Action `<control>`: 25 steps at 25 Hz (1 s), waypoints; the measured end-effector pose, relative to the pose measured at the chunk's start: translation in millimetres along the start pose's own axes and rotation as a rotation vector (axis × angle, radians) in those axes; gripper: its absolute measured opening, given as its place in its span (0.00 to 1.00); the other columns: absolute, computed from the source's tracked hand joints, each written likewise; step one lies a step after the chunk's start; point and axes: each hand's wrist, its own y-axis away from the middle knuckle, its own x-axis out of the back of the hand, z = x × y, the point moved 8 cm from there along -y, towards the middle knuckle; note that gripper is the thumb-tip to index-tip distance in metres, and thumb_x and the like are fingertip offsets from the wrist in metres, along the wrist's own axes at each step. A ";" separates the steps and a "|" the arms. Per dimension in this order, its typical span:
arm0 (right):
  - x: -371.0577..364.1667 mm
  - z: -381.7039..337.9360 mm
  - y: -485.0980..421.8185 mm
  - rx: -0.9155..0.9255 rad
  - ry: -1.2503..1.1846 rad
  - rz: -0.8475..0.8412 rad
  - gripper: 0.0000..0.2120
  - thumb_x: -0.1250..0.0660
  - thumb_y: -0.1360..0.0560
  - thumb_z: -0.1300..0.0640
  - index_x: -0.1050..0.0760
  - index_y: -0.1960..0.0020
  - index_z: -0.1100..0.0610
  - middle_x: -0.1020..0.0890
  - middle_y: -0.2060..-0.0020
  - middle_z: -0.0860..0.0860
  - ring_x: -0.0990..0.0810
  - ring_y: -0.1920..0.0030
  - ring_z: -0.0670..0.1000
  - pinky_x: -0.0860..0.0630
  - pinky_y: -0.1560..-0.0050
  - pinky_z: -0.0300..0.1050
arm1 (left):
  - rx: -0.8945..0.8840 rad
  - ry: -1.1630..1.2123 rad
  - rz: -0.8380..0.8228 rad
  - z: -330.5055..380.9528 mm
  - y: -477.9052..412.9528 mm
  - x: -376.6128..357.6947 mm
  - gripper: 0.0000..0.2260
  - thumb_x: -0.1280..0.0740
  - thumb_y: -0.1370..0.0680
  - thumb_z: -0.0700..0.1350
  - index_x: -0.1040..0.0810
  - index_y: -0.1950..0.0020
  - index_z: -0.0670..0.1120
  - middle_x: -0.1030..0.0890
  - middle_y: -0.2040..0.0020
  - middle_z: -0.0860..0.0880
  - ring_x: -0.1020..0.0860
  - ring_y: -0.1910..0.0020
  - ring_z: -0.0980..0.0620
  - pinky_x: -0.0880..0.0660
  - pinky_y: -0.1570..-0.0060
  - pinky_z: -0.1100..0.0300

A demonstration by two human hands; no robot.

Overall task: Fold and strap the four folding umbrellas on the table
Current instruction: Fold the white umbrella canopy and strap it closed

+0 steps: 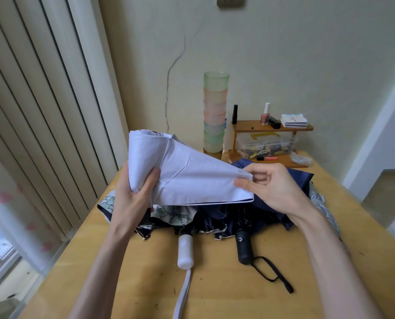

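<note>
Left hand: grips the bunched end of a pale lilac umbrella canopy, fingers curled round the cloth.
Right hand: pinches the canopy's opposite corner between thumb and forefinger.
Position: canopy held above the middle of the desk.
Progress: early, by my judgement; the floral umbrella and navy umbrella lie loose beneath, none strapped.
Room: white handle and black handle point toward the near edge; wooden shelf and stacked cups crowd the back.
</note>
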 end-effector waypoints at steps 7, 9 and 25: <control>9.4 0.5 1.4 -0.030 -0.108 0.046 0.26 0.26 0.23 0.69 0.22 0.30 0.50 0.11 0.46 0.53 0.11 0.47 0.51 0.16 0.47 0.41 | 0.024 0.037 0.097 2.2 0.8 4.1 0.12 0.27 0.18 0.47 0.23 0.37 0.50 0.18 0.46 0.53 0.20 0.51 0.60 0.23 0.58 0.67; 7.4 0.2 1.3 -0.031 -0.162 0.042 0.28 0.27 0.23 0.71 0.24 0.27 0.51 0.12 0.44 0.50 0.12 0.45 0.49 0.17 0.47 0.38 | 0.029 0.044 0.113 2.2 1.3 3.1 0.13 0.27 0.18 0.48 0.24 0.36 0.49 0.18 0.46 0.54 0.20 0.51 0.61 0.23 0.55 0.63; -2.3 20.4 2.1 -0.134 0.224 -0.148 0.04 0.27 0.20 0.57 0.16 0.46 0.56 0.12 0.56 0.52 0.12 0.55 0.49 0.19 0.49 0.38 | -0.051 0.000 0.000 10.4 2.1 0.6 0.19 0.28 0.20 0.46 0.24 0.30 0.48 0.18 0.43 0.61 0.19 0.44 0.63 0.25 0.50 0.72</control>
